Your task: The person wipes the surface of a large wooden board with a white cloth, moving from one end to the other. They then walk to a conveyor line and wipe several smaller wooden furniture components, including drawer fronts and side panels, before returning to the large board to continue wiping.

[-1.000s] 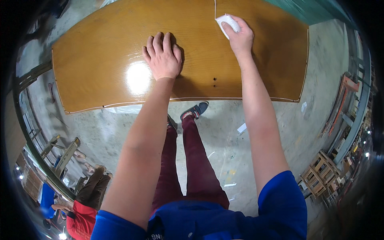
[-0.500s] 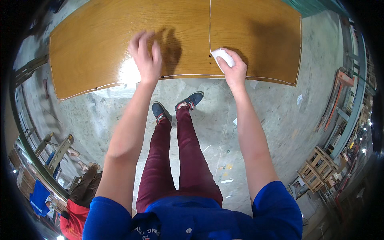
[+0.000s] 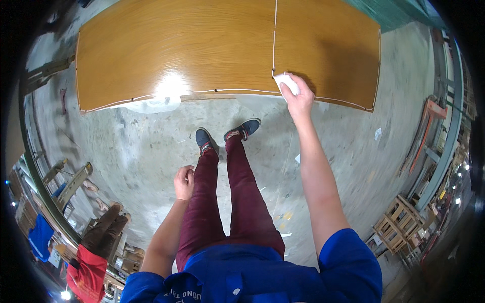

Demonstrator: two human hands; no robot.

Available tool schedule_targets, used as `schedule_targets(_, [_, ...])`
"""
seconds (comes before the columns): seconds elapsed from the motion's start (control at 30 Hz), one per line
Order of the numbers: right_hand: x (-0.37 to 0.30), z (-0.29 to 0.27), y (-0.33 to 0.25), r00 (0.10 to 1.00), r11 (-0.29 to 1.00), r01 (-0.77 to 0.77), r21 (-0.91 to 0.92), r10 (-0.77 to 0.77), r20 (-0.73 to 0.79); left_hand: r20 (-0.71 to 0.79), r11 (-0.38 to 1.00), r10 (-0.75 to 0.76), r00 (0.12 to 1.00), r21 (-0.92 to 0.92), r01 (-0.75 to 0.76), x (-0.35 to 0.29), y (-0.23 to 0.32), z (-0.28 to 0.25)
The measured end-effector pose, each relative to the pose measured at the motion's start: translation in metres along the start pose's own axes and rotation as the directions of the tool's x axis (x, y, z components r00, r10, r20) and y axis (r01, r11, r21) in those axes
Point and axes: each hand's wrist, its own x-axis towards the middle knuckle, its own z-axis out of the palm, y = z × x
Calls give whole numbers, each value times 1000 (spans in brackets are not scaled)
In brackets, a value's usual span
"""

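Note:
A wood-grain brown panel (image 3: 212,45) stretches across the far part of the view. My right hand (image 3: 300,96) grips a white folded cloth or pad (image 3: 287,85) between thumb and fingers, pressing it on the panel near its close edge. Just beyond the cloth, a thin white line (image 3: 274,43) runs away across the panel; whether it is a strip or a groove I cannot tell. A similar white line follows the near edge, with small dark holes along it. My left hand (image 3: 184,182) hangs beside my left thigh, its fingers loosely curled in, with nothing visible in them.
Whitish sheeting (image 3: 156,104) shows beneath the panel's near edge. A person in a red shirt (image 3: 88,275) is at the lower left, near a metal frame (image 3: 73,184). Wooden crates (image 3: 399,219) and an orange-and-grey rack (image 3: 432,113) stand on the right. Green sheeting (image 3: 391,12) lies far right.
My left hand has come back from over the panel down to my thigh, and its fingers have curled. My right hand, still gripping the cloth, has shifted slightly nearer to me.

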Motion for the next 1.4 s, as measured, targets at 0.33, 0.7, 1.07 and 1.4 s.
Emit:
schedule_targets(0.33, [-52,-20,-49,851,623,-505,597,473,227,-109,954,-120,987,-287,84,-55,11,-39])
schedule_targets(0.7, [-257,-32,-205,468,-158,-881,445,-157,870,-314,870,326,892,-269,-413,-293,27,-165])
schedule_targets(1.07, [-563,116,-429,-321,190,-946,-264,-413,852,-761,3,399,512,-557,-831,-804,-14,-300])
schedule_targets(1.4, [-818,252,-540,-646,509,-734,-449,-321,692,-733,-210,646,-212,96,-973,-969,-105,-326])
